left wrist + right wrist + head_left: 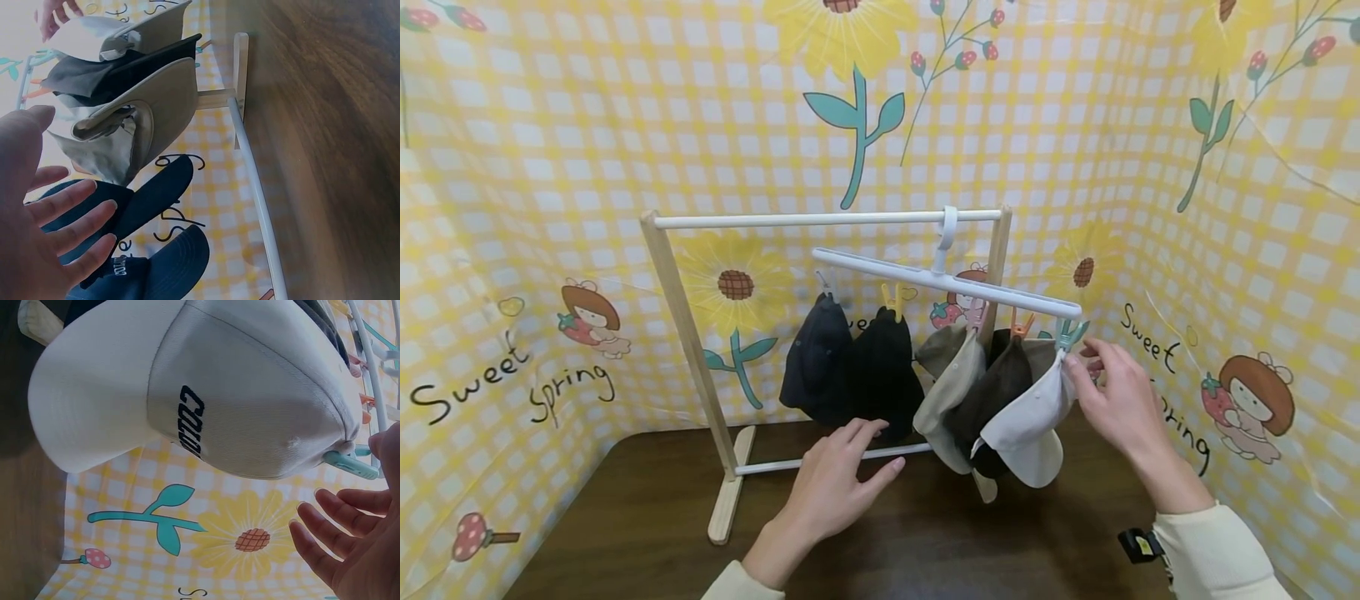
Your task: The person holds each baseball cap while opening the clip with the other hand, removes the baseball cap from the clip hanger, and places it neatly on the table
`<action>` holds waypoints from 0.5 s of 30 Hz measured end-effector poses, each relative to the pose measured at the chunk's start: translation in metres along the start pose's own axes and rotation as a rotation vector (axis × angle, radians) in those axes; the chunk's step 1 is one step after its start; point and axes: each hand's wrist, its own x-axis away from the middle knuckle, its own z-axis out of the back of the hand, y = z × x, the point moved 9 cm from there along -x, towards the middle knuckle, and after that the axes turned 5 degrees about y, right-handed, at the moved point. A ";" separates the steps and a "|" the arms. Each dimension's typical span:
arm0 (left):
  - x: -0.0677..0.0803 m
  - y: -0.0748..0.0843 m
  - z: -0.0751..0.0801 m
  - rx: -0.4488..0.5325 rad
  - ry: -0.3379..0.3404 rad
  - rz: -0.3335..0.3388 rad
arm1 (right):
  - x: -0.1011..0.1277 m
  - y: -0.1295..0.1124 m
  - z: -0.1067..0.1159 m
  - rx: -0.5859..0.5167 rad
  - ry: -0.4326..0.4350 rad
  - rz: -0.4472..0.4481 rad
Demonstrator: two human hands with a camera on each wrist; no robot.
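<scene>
A white hanger (887, 271) hooks over the rack's top bar, tilted with its right end lower. Clips hold several caps along it: a navy cap (814, 362), a black cap (883, 367), a beige cap (951, 400), a dark brown cap (1000, 387) and, rightmost, a white cap (1026, 425). Fingers spread, my right hand (1123, 400) is beside the teal clip (353, 464) that grips the white cap; in the right wrist view its palm holds nothing. My left hand (838, 479), fingers extended and holding nothing, is in front of the black cap, below the hanger.
The wooden rack's left post (688, 333) stands on a foot (730, 492) on the dark brown table (647, 500). A white lower bar (259, 206) runs between the posts. Yellow checked cloth (587, 167) with sunflowers encloses the back and sides.
</scene>
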 end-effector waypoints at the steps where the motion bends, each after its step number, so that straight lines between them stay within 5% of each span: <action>1: 0.000 0.000 -0.001 0.003 -0.003 0.002 | 0.000 0.000 0.000 0.001 0.001 0.000; 15: -0.002 0.007 -0.006 0.039 -0.014 0.002 | -0.007 -0.006 0.002 0.008 -0.001 0.006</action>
